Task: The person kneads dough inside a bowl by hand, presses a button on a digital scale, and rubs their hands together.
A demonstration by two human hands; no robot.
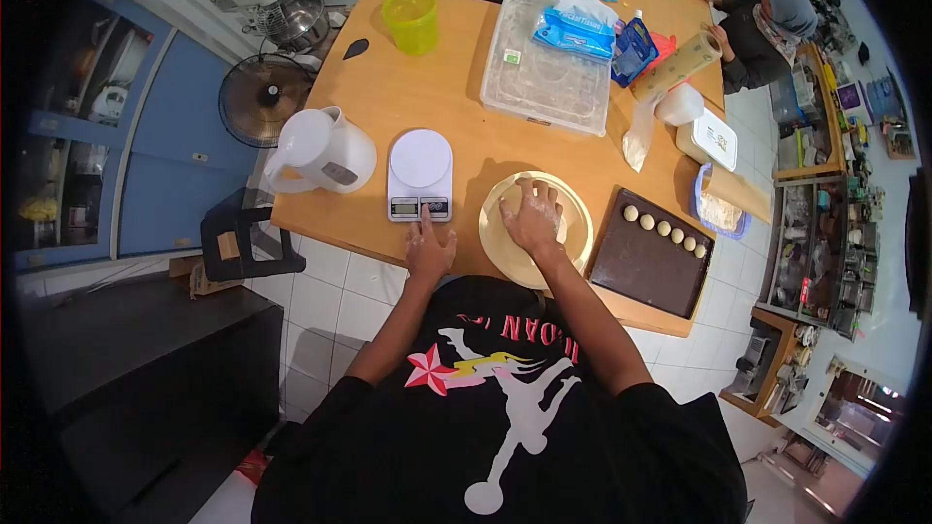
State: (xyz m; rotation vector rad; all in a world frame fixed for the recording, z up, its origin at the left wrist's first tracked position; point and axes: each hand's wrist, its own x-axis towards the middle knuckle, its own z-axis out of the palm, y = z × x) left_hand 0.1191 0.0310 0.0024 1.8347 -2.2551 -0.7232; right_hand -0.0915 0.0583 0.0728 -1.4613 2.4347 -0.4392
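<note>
My left hand (430, 247) is at the front edge of a white kitchen scale (420, 160), one finger reaching its button panel; the fingers are apart. My right hand (534, 217) is over a round cream-coloured plate or lid (495, 252), fingers spread and pointing down into it. Something pale shows beside that palm, mostly hidden. To the right, a dark baking tray (646, 267) holds a row of several small dough balls (663, 229).
A white jug (330, 150) and a yellow-green container (411, 21) stand on the left side. Behind are a clear plastic box (544, 87), a blue wipes pack (573, 34) and a film roll (680, 66). Two people are at the table's far side. A fan (272, 97) stands left.
</note>
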